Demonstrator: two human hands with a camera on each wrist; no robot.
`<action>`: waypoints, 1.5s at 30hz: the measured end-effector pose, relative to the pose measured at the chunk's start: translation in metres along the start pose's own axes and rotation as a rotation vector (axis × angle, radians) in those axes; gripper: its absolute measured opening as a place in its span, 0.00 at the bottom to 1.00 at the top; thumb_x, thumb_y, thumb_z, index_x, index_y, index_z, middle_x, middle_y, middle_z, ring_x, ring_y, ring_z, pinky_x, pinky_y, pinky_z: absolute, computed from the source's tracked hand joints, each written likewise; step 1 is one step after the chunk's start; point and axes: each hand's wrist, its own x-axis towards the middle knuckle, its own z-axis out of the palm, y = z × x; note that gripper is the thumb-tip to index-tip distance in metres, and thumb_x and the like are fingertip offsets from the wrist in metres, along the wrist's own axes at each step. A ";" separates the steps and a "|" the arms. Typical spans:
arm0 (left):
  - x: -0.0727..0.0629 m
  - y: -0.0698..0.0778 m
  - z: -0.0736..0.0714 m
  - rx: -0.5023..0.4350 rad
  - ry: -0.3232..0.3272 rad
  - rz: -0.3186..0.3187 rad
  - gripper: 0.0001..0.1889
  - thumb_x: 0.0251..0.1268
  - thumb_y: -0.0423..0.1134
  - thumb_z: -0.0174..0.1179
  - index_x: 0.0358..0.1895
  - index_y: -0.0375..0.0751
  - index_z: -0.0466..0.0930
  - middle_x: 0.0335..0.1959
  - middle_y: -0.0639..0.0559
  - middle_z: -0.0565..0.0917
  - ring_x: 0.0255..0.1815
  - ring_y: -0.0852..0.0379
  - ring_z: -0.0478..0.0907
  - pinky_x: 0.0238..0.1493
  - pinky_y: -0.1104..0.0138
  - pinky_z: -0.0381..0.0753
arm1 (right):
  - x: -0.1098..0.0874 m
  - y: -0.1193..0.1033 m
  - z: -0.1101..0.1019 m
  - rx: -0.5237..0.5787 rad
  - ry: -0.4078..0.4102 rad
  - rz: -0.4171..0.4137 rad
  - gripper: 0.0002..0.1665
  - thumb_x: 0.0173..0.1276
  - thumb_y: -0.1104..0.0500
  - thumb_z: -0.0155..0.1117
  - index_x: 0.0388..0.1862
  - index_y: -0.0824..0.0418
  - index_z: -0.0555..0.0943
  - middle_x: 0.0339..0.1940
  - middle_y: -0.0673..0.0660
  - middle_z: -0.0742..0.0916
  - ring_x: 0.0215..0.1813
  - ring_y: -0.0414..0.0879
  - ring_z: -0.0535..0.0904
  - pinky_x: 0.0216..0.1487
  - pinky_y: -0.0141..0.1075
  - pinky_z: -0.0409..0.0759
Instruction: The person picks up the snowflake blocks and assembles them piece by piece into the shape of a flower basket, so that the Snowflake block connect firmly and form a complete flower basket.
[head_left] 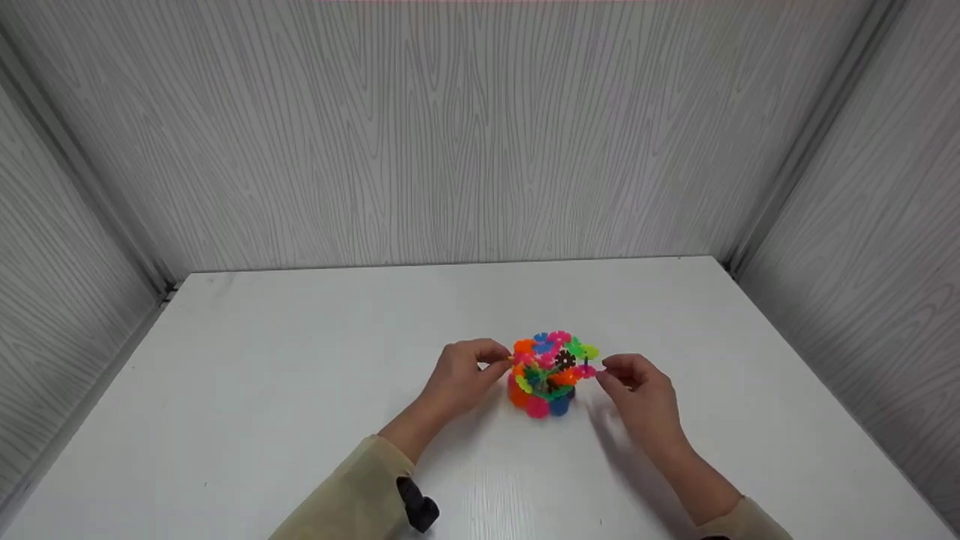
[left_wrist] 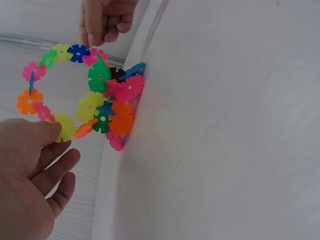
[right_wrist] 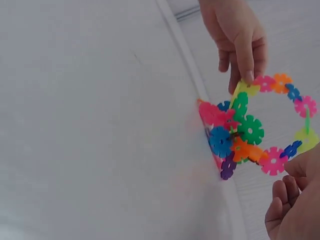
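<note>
A basket-like build of colourful plastic snowflake discs [head_left: 537, 407] stands on the table, with a ring of linked discs rising from it like a handle. My left hand [head_left: 459, 379] is on its left side, thumb and fingertips pinching a yellow disc [left_wrist: 64, 127] low on the ring. At the opposite side, my right hand [head_left: 645, 397] pinches the ring between thumb and finger, where a pink disc [right_wrist: 273, 161] meets a small blue disc [right_wrist: 292, 149]. Green, orange and blue discs form the body, including a green disc [right_wrist: 251, 130]. The right index fingertip is hidden in the right wrist view.
The white tabletop [head_left: 300, 360] spreads around the build. Grey wood-grain panels rise at the back [head_left: 450, 135], the left and the right. A black device [head_left: 417, 504] is on the left sleeve [head_left: 352, 487].
</note>
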 end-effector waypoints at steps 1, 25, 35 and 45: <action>0.001 -0.001 0.000 -0.012 0.002 0.002 0.06 0.77 0.41 0.66 0.48 0.50 0.91 0.44 0.60 0.89 0.49 0.56 0.83 0.54 0.62 0.86 | -0.005 -0.004 0.001 -0.013 0.027 -0.016 0.14 0.77 0.60 0.70 0.58 0.60 0.84 0.50 0.56 0.88 0.51 0.51 0.83 0.48 0.28 0.84; -0.005 -0.009 0.007 -0.205 0.010 -0.061 0.02 0.79 0.40 0.64 0.47 0.49 0.85 0.43 0.54 0.90 0.48 0.47 0.88 0.53 0.63 0.87 | -0.011 -0.016 0.081 -0.333 0.015 -0.515 0.21 0.59 0.58 0.86 0.52 0.57 0.91 0.49 0.51 0.87 0.58 0.48 0.79 0.53 0.41 0.88; -0.011 -0.001 0.015 -0.241 0.107 -0.147 0.02 0.74 0.40 0.70 0.44 0.49 0.89 0.40 0.57 0.87 0.45 0.55 0.83 0.48 0.65 0.87 | 0.004 -0.013 0.090 -0.495 0.073 -0.581 0.20 0.55 0.54 0.88 0.47 0.56 0.93 0.49 0.54 0.89 0.59 0.53 0.79 0.60 0.48 0.83; -0.013 -0.006 0.018 -0.287 0.143 -0.168 0.03 0.74 0.39 0.70 0.45 0.51 0.92 0.40 0.57 0.89 0.44 0.54 0.85 0.47 0.65 0.88 | 0.010 -0.008 0.096 -0.534 0.130 -0.661 0.20 0.56 0.55 0.87 0.47 0.55 0.91 0.50 0.56 0.89 0.59 0.54 0.80 0.61 0.51 0.81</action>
